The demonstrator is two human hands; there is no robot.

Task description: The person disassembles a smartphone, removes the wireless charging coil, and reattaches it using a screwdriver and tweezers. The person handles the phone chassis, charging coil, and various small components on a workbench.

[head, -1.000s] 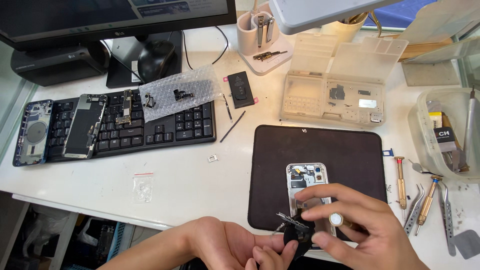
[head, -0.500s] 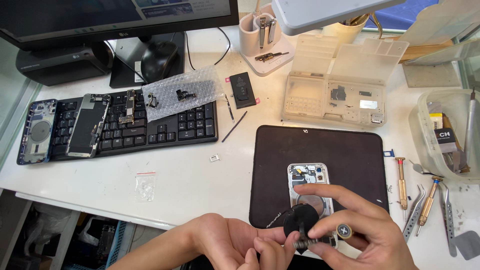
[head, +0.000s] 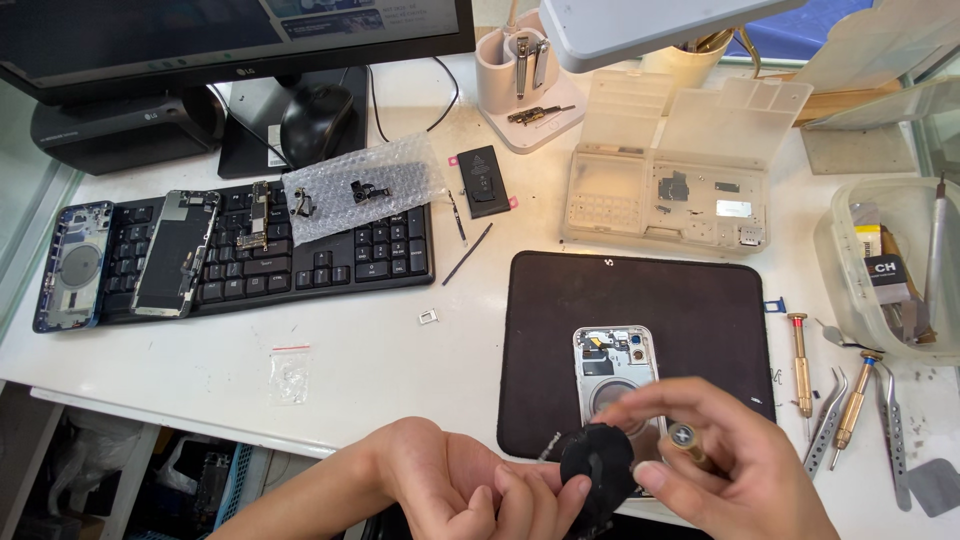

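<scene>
Left hand pinches a round black coil part between its fingertips. Right hand grips a brass-tipped screwdriver, touching the coil's right edge. Just beyond the fingers, an opened phone housing lies on a black mat.

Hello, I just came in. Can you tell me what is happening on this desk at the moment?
A person is working on an opened phone shell that lies on a black mat. The left hand pinches a round black part just above the shell, and the right hand holds a small brass screwdriver beside it. Spare screwdrivers and tweezers lie to the right. More phone parts rest on a black keyboard to the left.
</scene>
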